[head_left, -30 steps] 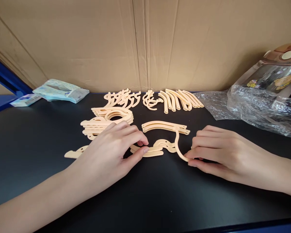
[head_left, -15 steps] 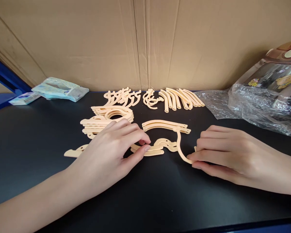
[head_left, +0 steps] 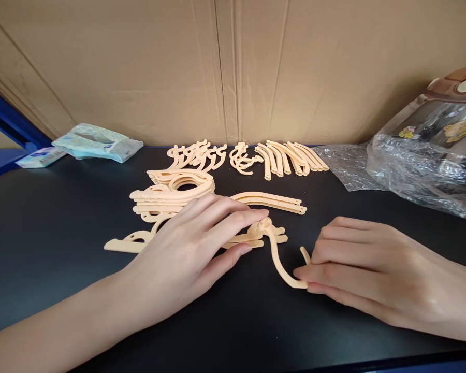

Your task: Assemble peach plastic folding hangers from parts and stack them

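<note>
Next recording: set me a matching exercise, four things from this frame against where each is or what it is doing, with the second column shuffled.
1 left hand
2 right hand
3 tissue packet
4 plastic bag

A far left, by the cardboard wall
B pinching the curved end of the hook
C gripping the flat beige parts
D crumpled at far right

Pairs: 1-C, 2-B, 3-A, 4-D

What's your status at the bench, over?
Left hand pins hanger arm to black table. Right hand pinches hook by curved end, stem at arm's middle. Part stacks behind, plastic bag right, both apart.
</note>
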A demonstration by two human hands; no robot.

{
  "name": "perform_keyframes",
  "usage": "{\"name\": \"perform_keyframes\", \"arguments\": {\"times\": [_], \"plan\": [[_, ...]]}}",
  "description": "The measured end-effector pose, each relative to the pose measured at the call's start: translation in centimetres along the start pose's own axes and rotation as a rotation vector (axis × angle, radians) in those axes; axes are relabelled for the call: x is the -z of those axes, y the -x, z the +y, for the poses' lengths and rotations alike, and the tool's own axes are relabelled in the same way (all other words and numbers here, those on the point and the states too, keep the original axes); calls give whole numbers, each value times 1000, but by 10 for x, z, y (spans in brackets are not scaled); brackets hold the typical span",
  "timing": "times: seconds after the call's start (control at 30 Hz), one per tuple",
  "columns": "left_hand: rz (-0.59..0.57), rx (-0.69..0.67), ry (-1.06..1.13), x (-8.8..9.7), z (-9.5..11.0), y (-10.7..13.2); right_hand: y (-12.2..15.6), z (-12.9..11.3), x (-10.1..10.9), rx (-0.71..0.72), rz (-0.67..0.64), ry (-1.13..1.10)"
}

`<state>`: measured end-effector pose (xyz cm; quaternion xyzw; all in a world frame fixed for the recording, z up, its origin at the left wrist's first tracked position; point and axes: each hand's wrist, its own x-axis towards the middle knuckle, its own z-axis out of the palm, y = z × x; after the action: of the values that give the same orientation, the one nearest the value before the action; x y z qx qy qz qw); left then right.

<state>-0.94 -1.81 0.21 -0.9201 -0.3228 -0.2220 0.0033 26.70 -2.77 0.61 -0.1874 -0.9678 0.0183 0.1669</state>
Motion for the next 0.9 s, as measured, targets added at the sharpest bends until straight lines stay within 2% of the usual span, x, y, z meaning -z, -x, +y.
{"name": "perform_keyframes", "arguments": {"times": [0.17,0.33,0.43,0.57,0.63,0.73,0.9], "plan": [[-29,-5,43,2,-2,0,-4,-2,5,-59,40,-29],[-21,15,65,3,-4,-3,-7,0,13,-186,175,-116],[-33,-7,94,0,-1,-4,-7,4,13,-349,213,-293],[-14,-27,127,-4,4,-1,-10,11,6,-623,170,-624],[-8,-31,141,-4,6,-1,-12,15,3,-711,172,-736],[8,-37,142,-4,7,0,-14,19,1,-776,177,-891],[36,-90,148,-3,6,0,-12,19,1,-798,138,-1092]]}}
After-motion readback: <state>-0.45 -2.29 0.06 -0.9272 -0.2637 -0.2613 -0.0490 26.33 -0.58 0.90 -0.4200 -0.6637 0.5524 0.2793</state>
